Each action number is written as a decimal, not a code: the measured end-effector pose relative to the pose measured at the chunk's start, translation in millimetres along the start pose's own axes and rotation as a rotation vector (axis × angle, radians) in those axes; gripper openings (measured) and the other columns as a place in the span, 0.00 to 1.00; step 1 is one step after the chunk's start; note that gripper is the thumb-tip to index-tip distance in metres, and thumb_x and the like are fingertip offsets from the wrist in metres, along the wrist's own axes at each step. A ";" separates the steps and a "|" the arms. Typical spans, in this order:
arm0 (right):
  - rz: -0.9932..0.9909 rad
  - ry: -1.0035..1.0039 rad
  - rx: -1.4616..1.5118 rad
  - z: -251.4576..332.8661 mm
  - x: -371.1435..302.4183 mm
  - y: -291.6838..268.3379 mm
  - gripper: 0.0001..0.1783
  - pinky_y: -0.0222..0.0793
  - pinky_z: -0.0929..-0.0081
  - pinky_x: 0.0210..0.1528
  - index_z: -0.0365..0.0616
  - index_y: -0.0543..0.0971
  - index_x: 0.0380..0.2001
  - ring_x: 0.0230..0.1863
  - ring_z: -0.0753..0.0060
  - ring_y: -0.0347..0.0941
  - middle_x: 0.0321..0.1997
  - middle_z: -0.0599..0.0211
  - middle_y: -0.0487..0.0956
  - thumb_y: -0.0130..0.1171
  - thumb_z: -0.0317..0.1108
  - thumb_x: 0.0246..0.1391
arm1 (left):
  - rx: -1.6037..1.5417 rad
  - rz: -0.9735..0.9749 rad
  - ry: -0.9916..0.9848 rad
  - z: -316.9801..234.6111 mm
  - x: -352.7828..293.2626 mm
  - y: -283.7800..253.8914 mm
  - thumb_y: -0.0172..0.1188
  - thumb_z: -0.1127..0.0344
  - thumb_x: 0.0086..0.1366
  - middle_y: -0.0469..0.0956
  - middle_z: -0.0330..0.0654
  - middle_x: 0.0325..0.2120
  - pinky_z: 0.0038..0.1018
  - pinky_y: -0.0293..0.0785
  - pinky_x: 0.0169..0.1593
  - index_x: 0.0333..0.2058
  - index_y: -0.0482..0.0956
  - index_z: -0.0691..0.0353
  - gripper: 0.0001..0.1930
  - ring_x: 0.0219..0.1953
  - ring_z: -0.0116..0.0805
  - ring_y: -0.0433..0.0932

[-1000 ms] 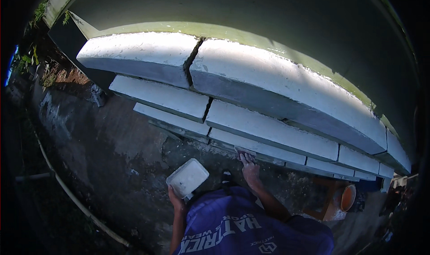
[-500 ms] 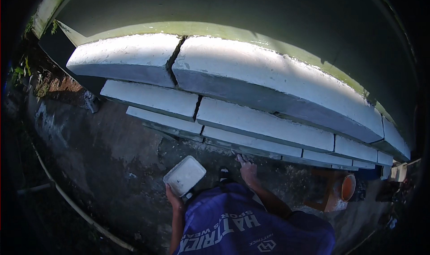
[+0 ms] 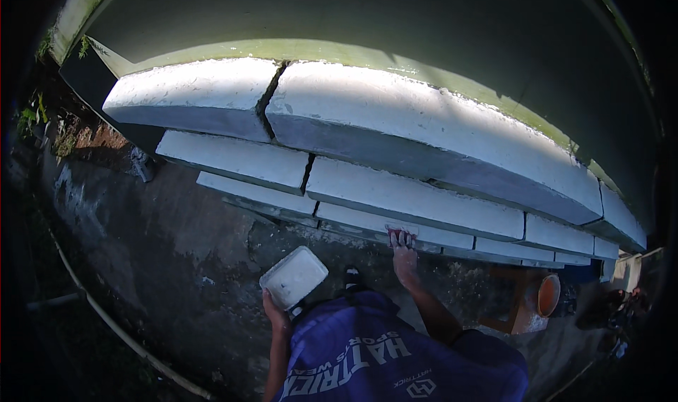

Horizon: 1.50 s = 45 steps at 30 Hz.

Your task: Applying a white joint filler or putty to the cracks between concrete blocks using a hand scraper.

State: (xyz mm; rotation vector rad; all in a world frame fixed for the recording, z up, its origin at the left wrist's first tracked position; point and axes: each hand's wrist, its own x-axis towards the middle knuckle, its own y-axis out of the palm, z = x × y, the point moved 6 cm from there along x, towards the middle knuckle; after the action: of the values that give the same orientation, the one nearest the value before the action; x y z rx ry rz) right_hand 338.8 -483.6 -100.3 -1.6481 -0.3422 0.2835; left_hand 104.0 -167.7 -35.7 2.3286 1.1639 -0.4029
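Observation:
My left hand (image 3: 276, 309) grips the near left edge of a shallow white rectangular tray (image 3: 299, 273), which has whitish smears inside. Ahead and to the right, my right hand (image 3: 405, 254) is closed on a small flat scraper (image 3: 401, 230), pale with a reddish part under the fingers. Its blade lies against the face of a low white ledge (image 3: 353, 216); its exact shape is too small to make out. White residue coats my right fingers. Above that ledge, a middle white ledge (image 3: 417, 199) and a broad top ledge (image 3: 438, 120) are stepped, with dark gaps splitting them.
A greenish wall (image 3: 339, 21) rises behind the ledges. On the right stand an orange bucket (image 3: 548, 295) and a brown wooden box-like piece (image 3: 519, 300). A long pale pole (image 3: 116, 324) lies across the ground at left. My foot (image 3: 352, 275) shows between my hands.
My right hand has moved forward and slightly right, bringing the scraper up onto the low ledge's face. My left hand and the tray have barely shifted.

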 end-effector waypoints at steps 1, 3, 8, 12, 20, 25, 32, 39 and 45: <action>0.000 -0.003 -0.001 7.6 -9.6 -5.6 0.28 0.53 0.55 0.63 0.51 0.63 0.60 0.60 0.52 0.63 0.59 0.54 0.67 0.44 0.30 0.53 | 0.007 -0.019 0.015 -0.1 -0.5 -0.4 0.34 0.46 0.70 0.72 0.44 0.46 0.33 0.67 0.52 0.53 0.66 0.64 0.28 0.47 0.36 0.73; 0.099 -0.033 0.100 20.1 -23.8 -13.7 0.28 0.53 0.55 0.64 0.51 0.63 0.60 0.61 0.51 0.62 0.61 0.55 0.66 0.44 0.30 0.53 | 0.011 -0.041 0.029 -2.4 -3.0 2.8 0.34 0.46 0.69 0.72 0.44 0.46 0.33 0.67 0.52 0.53 0.66 0.64 0.28 0.47 0.36 0.73; 0.009 -0.033 0.194 5.1 -9.8 -43.5 0.28 0.53 0.55 0.64 0.52 0.63 0.61 0.62 0.50 0.60 0.62 0.57 0.64 0.44 0.30 0.54 | -0.012 -0.066 -0.041 -2.2 -2.4 1.2 0.36 0.45 0.69 0.72 0.43 0.47 0.33 0.65 0.53 0.54 0.65 0.64 0.28 0.48 0.36 0.72; -0.055 0.047 -0.019 -23.7 23.0 -8.9 0.27 0.54 0.54 0.64 0.51 0.64 0.60 0.62 0.47 0.60 0.62 0.56 0.63 0.43 0.31 0.54 | -0.014 0.021 -0.112 -5.9 -1.9 23.5 0.36 0.46 0.68 0.71 0.43 0.48 0.32 0.64 0.55 0.55 0.65 0.64 0.28 0.49 0.36 0.71; 0.017 0.058 0.125 -0.3 -15.0 -14.8 0.27 0.58 0.58 0.61 0.51 0.66 0.58 0.60 0.51 0.63 0.58 0.58 0.68 0.45 0.27 0.51 | 0.122 0.152 -0.030 33.6 34.9 21.0 0.36 0.45 0.69 0.72 0.43 0.47 0.33 0.65 0.54 0.53 0.67 0.63 0.28 0.49 0.35 0.72; -0.084 0.076 0.250 -20.8 -9.5 -51.1 0.26 0.61 0.62 0.60 0.51 0.68 0.57 0.58 0.56 0.65 0.58 0.59 0.70 0.44 0.27 0.53 | 0.104 0.240 -0.117 28.9 26.9 51.1 0.36 0.46 0.69 0.72 0.42 0.47 0.32 0.64 0.54 0.54 0.66 0.63 0.28 0.49 0.34 0.71; -0.017 0.129 0.103 -48.3 24.2 -14.9 0.26 0.63 0.59 0.57 0.53 0.70 0.55 0.56 0.52 0.66 0.53 0.59 0.72 0.48 0.28 0.50 | 0.071 0.270 -0.145 42.8 19.8 76.4 0.37 0.47 0.69 0.71 0.43 0.48 0.32 0.63 0.56 0.54 0.65 0.63 0.27 0.50 0.36 0.70; 0.056 0.064 0.174 -17.3 -15.4 -24.4 0.22 0.65 0.59 0.56 0.50 0.71 0.53 0.54 0.54 0.69 0.53 0.58 0.73 0.46 0.32 0.52 | -0.011 0.292 -0.187 53.3 15.2 83.2 0.38 0.50 0.69 0.72 0.43 0.46 0.30 0.63 0.55 0.52 0.67 0.66 0.25 0.49 0.34 0.70; 0.063 0.209 0.231 -38.0 10.2 -53.9 0.20 0.74 0.63 0.43 0.57 0.75 0.49 0.46 0.62 0.75 0.48 0.66 0.76 0.48 0.31 0.52 | 0.036 0.336 -0.238 55.1 24.0 92.7 0.38 0.50 0.69 0.73 0.43 0.44 0.30 0.64 0.54 0.51 0.68 0.66 0.25 0.47 0.33 0.71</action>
State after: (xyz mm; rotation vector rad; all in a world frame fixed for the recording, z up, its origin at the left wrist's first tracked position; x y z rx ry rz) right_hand 359.7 -509.8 -42.6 -1.4464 -0.0957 0.1881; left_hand 190.7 -229.6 -64.7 2.3715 0.6443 -0.5607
